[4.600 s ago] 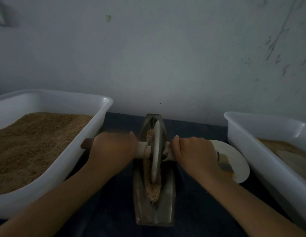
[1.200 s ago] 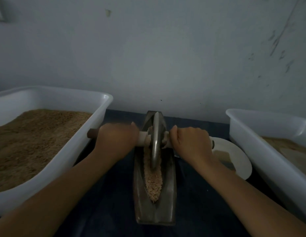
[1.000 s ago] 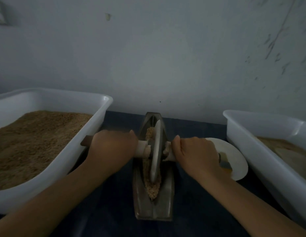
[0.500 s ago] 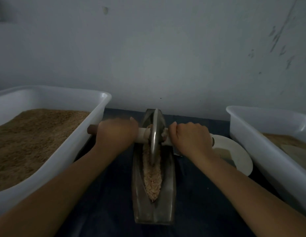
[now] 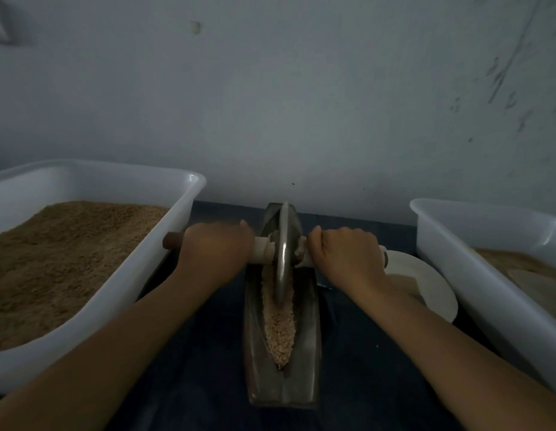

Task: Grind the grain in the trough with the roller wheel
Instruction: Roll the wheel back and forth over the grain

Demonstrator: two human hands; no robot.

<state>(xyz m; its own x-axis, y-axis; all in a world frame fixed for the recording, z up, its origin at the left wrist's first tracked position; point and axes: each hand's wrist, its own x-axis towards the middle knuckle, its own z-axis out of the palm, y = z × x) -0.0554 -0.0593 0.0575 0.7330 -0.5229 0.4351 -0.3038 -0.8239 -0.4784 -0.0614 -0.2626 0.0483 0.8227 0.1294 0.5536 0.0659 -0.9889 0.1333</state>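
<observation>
Metal trough (image 5: 255,362) lengthwise at the table's (image 5: 205,353) middle, near end toward the front edge, far end close to the wall (image 5: 270,104) at the back edge. Pale crushed grain (image 5: 278,331) heaped along the trough's groove, tapering to a point at the near end. Roller wheel (image 5: 284,253) upright on edge in the far half of the trough, rim down in the grain, wooden axle (image 5: 260,249) crosswise over both trough sides. Left hand (image 5: 214,248) wrapped around the axle left of the wheel, fingers curled over the top, brown axle end poking out beyond the knuckles. Right hand (image 5: 345,256) clamped on the axle right of the wheel, likewise curled over it. Both forearms stretched in from the front edge. Large white tub (image 5: 140,275) of brown grain along the left edge, just beside the left hand. Second white tub (image 5: 475,275) along the right edge, brown contents partly seen. White plate (image 5: 425,284) between trough and right tub, partly under the right wrist.
</observation>
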